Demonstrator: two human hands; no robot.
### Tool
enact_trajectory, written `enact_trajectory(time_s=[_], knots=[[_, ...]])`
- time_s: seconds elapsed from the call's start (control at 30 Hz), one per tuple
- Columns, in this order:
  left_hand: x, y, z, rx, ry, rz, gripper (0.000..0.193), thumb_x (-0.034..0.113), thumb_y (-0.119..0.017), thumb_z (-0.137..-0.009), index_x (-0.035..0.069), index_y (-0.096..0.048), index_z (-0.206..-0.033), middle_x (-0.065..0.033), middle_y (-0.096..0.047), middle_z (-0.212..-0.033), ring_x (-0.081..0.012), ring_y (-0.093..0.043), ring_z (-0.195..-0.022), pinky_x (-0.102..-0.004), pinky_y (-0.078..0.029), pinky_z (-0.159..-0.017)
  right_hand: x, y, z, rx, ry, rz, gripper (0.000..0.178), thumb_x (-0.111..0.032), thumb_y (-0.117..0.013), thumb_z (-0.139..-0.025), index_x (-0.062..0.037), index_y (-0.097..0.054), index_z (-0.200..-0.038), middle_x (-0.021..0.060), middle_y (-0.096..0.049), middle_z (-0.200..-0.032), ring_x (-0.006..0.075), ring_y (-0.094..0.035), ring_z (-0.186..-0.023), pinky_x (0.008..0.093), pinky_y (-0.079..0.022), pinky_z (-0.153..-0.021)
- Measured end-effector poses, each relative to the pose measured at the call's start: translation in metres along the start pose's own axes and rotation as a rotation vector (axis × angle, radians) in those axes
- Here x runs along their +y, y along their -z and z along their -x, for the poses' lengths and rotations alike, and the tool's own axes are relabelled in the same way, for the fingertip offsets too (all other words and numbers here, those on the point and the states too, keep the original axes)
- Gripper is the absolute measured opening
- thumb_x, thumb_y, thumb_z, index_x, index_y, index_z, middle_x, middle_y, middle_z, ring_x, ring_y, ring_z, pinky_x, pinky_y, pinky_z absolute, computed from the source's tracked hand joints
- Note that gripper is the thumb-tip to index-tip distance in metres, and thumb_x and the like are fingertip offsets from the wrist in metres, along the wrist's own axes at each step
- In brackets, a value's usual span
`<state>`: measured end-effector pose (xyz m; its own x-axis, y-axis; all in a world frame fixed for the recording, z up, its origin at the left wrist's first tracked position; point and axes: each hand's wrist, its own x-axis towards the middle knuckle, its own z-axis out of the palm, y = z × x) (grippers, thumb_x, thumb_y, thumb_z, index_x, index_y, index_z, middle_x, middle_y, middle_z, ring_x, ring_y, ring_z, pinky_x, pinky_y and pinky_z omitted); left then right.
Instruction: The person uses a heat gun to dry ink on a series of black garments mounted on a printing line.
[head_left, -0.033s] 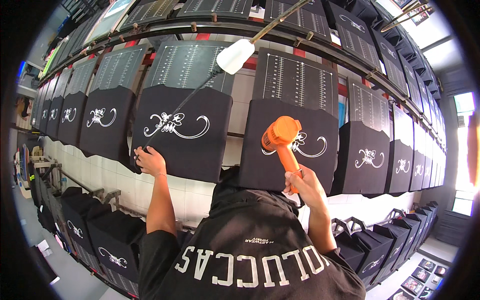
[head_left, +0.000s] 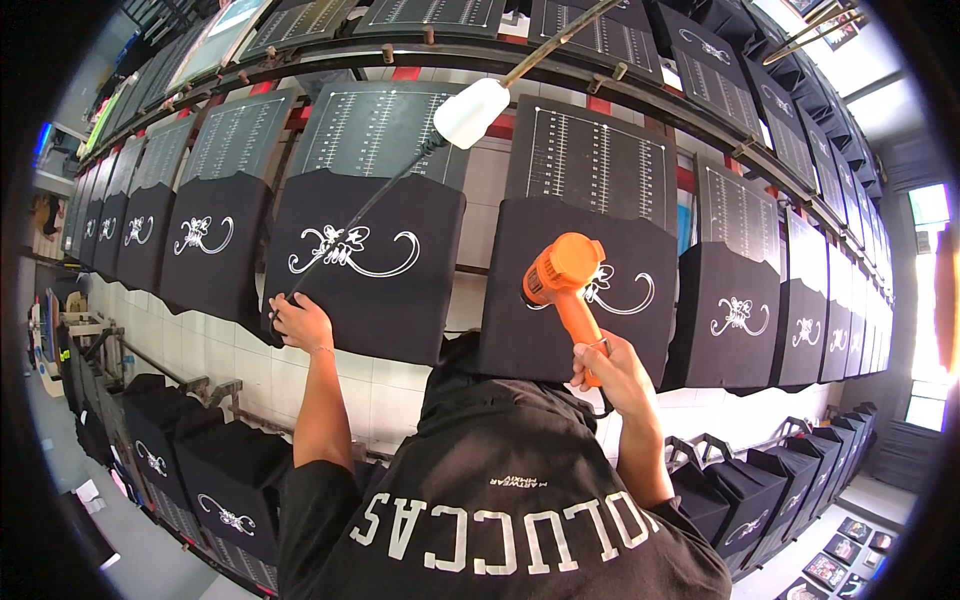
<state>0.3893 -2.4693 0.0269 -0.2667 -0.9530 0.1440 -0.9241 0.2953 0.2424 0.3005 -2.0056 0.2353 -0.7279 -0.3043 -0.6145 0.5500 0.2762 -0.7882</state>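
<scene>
My right hand (head_left: 615, 375) is wrapped round the handle of an orange heat gun (head_left: 570, 265). The gun's body is over a black shirt (head_left: 575, 345) with a white scroll print, hiding part of that print. To the left, my left hand (head_left: 301, 322) is closed on a black cord (head_left: 375, 199) at the lower left corner of another printed black shirt (head_left: 375, 310). From there the cord slants up across the shirt to a white plug-like block (head_left: 470, 112), which is on the end of a wooden stick (head_left: 555, 42).
Black boards with white ruled scales (head_left: 590, 160) carry the shirts in a long row to both sides. A dark rail (head_left: 480, 72) runs behind them, with further rows beyond. Behind me stand more shirt-covered boards (head_left: 225, 480) at left and right.
The heat gun and my right hand have shifted very slightly. My left hand, the cord and the shirts look the same.
</scene>
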Motion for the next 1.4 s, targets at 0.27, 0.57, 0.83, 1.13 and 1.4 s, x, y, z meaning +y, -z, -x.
enact_trajectory(time_s=[0.27, 0.57, 0.83, 1.13, 1.4], knots=[[-0.033, 0.002, -0.021, -0.058, -0.074, 0.098, 0.042, 0.033, -0.040, -0.104, 0.007, -0.047, -0.136, -0.0138, -0.051, -0.146, -0.0382, -0.044, -0.135, -0.0631, -0.028, -0.110, 0.015, -0.001, 0.018, 0.111, 0.026, 0.027, 0.025, -0.021, -0.061, -0.097, 0.0024, -0.057, -0.105, 0.0045, -0.061, -0.075, 0.0116, -0.063, -0.062, 0.0239, -0.051, -0.054], [-0.111, 0.073, -0.205, 0.409, -0.234, 0.119, 0.042, 0.030, -0.041, -0.105, 0.001, -0.051, -0.134, -0.0167, -0.068, -0.119, -0.0371, -0.063, -0.111, -0.0512, -0.046, -0.092, -0.013, -0.103, -0.015, -0.105, 0.046, -0.205, 0.028, -0.025, -0.060, -0.099, 0.0020, -0.056, -0.106, 0.0023, -0.061, -0.077, 0.0101, -0.062, -0.064, 0.0243, -0.051, -0.057], [-0.161, 0.149, -0.421, 0.546, -0.129, 0.036, 0.038, 0.038, -0.038, -0.106, 0.008, -0.057, -0.117, -0.0205, -0.071, -0.098, -0.0448, -0.067, -0.086, -0.0563, -0.048, -0.070, -0.060, -0.255, -0.080, -0.018, 0.134, -0.214, 0.032, -0.031, -0.058, -0.100, 0.0012, -0.057, -0.106, 0.0029, -0.061, -0.076, 0.0116, -0.063, -0.065, 0.0254, -0.051, -0.058], [-0.232, 0.052, -0.501, 0.112, -0.041, 0.054, 0.039, 0.037, -0.037, -0.107, 0.004, -0.055, -0.115, -0.0248, -0.069, -0.103, -0.0484, -0.065, -0.094, -0.0576, -0.049, -0.077, -0.087, -0.294, -0.085, 0.201, 0.079, -0.107, 0.031, -0.031, -0.062, -0.097, -0.0005, -0.058, -0.097, 0.0028, -0.060, -0.075, 0.0109, -0.062, -0.061, 0.0241, -0.051, -0.055], [-0.265, -0.004, -0.540, 0.052, -0.015, 0.172, 0.043, 0.034, -0.040, -0.105, -0.003, -0.056, -0.123, -0.0264, -0.063, -0.123, -0.0461, -0.061, -0.110, -0.0514, -0.046, -0.094, -0.091, -0.313, -0.095, 0.301, 0.104, -0.156, 0.030, -0.030, -0.062, -0.097, -0.0008, -0.057, -0.094, 0.0024, -0.058, -0.074, 0.0105, -0.060, -0.060, 0.0247, -0.049, -0.055]])
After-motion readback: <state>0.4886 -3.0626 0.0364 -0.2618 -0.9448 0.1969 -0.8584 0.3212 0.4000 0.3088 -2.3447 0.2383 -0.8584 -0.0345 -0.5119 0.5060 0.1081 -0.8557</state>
